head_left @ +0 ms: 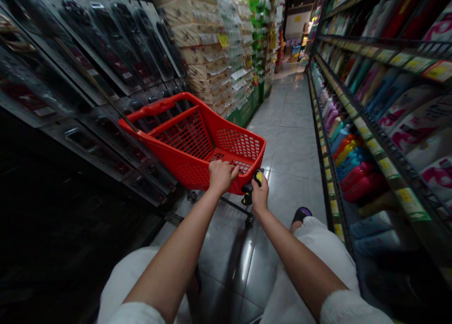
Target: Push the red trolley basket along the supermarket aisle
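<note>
Between two shelf runs in a shop aisle, your left hand [221, 174] is curled over the near rim of the red cart [197, 142], fingers pressed down on the plastic edge. Your right hand [260, 191] is closed round a black grip with a yellow spot [259, 177] at the cart's near right corner. The cart stands tilted on the tiled floor [293, 140], just in front of your knees, with its red handle [158, 106] on the far side, close to the dark hanging packs [116, 51] on the left.

Risk, as I judge it: the cart leans leftward, so a push could clip those packs or the lower rail. The glossy tiles may let the wheels slip, and your foot [302, 214] sits close to them.

Yellow price tags [383, 166] line the right shelves of bottles [356, 175]; their print is too small to read, and no brand is legible.
</note>
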